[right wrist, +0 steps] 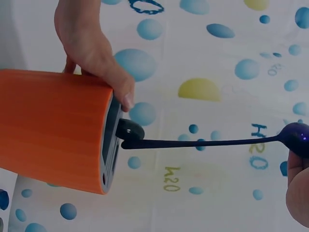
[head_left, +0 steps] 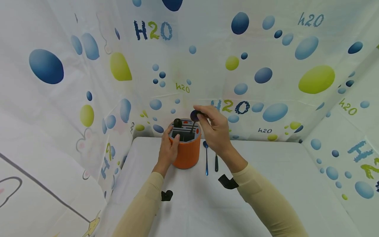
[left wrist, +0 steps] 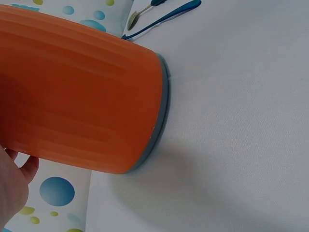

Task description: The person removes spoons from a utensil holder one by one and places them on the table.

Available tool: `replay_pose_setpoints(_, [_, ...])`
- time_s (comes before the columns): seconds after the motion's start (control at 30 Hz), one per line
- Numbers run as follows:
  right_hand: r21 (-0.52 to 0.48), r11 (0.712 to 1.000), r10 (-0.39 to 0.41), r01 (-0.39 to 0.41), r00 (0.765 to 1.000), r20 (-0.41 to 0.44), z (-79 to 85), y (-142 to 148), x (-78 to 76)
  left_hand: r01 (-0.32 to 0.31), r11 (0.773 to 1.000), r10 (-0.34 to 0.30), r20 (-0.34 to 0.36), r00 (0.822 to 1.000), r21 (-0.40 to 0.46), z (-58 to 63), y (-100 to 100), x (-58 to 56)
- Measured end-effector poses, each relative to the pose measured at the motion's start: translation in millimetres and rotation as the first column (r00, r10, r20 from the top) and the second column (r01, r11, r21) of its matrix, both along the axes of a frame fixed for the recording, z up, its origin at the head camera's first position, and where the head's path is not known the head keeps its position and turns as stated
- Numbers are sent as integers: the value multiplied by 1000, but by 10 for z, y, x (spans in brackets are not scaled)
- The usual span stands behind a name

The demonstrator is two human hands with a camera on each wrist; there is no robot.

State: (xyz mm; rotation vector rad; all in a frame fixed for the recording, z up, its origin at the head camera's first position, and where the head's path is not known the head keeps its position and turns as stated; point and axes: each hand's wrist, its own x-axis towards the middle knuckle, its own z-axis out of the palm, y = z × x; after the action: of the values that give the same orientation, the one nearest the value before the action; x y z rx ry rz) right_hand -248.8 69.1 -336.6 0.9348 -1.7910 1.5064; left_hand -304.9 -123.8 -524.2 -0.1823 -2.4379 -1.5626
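Note:
An orange utensil holder (head_left: pixel 186 154) with a grey slotted top stands on the white table. My left hand (head_left: pixel 168 149) grips its left side near the top, the thumb over the rim. With my right hand (head_left: pixel 214 128) I pinch a dark purple-blue spoon (right wrist: pixel 203 143) by its bowl. The spoon's handle points at the slotted top, its end close to the rim; whether it touches is unclear. A dark rounded utensil head (head_left: pixel 177 122) sticks up from the holder's left part. In the left wrist view only some fingers (left wrist: pixel 30 169) show beside the holder.
Right of the holder lie a blue spoon (head_left: pixel 206 158) and a black-handled spoon (head_left: pixel 216 163), side by side on the white tablecloth (head_left: pixel 189 210). Behind the table hangs a white curtain (head_left: pixel 204 72) with blue and green spots.

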Motion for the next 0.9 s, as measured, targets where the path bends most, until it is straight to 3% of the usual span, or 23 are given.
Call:
replay_pose_setpoints(0.47, [-5, 1000, 4, -4, 1000, 15, 22, 22, 150, 9, 1000, -9, -12, 1000, 8, 10, -5, -13])
replay_pose_setpoints(0.9, [-1, 1000, -9, 9, 997, 71, -79, 73, 259, 19, 1000, -19, -28, 999, 17, -9, -5, -30])
